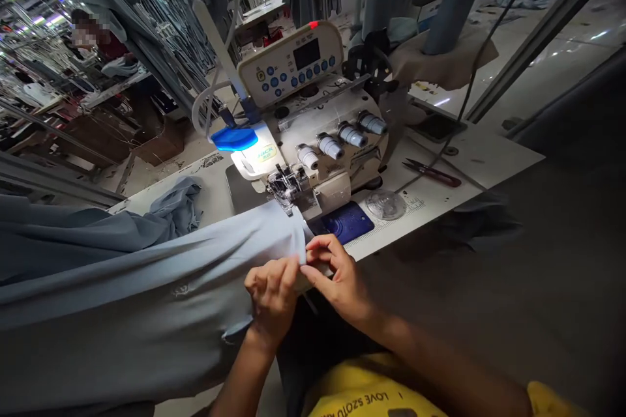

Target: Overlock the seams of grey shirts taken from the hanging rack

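Note:
A large piece of light blue-grey fabric (147,273) stretches from the left across the table to the presser foot (286,189) of a cream overlock sewing machine (323,137). My left hand (271,296) is closed, pinching the fabric's right edge just in front of the machine. My right hand (337,273) pinches the same edge from the right, fingertips touching those of the left hand. Both hands sit at the table's front edge, below the needle area.
Red-handled thread snips (433,172) lie on the white table (489,156) right of the machine, near a clear round disc (386,204) and a dark blue mat (345,221). The control panel (293,62) tops the machine. Another person (92,39) works far left.

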### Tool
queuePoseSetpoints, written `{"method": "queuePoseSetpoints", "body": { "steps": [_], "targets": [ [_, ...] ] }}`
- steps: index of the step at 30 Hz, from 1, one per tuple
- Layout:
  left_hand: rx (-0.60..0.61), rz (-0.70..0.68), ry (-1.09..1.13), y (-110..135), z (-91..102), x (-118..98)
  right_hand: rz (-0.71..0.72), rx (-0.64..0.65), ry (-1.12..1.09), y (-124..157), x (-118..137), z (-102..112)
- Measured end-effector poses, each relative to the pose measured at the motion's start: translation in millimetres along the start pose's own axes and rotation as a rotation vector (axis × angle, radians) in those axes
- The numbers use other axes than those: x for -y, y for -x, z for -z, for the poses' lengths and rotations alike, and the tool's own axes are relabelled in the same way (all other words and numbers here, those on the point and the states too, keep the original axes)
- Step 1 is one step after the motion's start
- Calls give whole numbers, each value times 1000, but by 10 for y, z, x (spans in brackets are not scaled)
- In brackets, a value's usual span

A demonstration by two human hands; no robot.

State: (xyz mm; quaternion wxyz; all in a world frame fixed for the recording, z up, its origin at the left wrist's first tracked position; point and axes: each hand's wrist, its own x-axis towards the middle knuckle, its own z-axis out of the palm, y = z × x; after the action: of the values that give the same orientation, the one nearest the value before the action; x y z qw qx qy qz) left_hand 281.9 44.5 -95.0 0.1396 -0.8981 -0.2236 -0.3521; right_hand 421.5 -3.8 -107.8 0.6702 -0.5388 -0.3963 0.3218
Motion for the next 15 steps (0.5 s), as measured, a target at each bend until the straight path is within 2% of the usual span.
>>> {"method": "queuePoseSetpoints", "body": {
  "steps": [2,3,6,8,10,12,15],
  "targets": [
    [-19,68,115,61,-13,-39,52,-103,54,-33,-89,24],
    [-12,100,180,67,-14,-54,29,-73,55,-52,-136,41],
    [10,152,302,89,2,-115,-196,240,46,-1,-236,93],
    [25,194,367,144,31,-175,-286,331,58,145,-228,122],
    [39,242,438,207,81,-237,-270,309,49,319,-161,150],
    [42,253,475,240,144,-291,-186,298,45,454,-65,181],
    [-21,223,493,206,233,-353,-54,305,92,543,58,219]
  ]
}}
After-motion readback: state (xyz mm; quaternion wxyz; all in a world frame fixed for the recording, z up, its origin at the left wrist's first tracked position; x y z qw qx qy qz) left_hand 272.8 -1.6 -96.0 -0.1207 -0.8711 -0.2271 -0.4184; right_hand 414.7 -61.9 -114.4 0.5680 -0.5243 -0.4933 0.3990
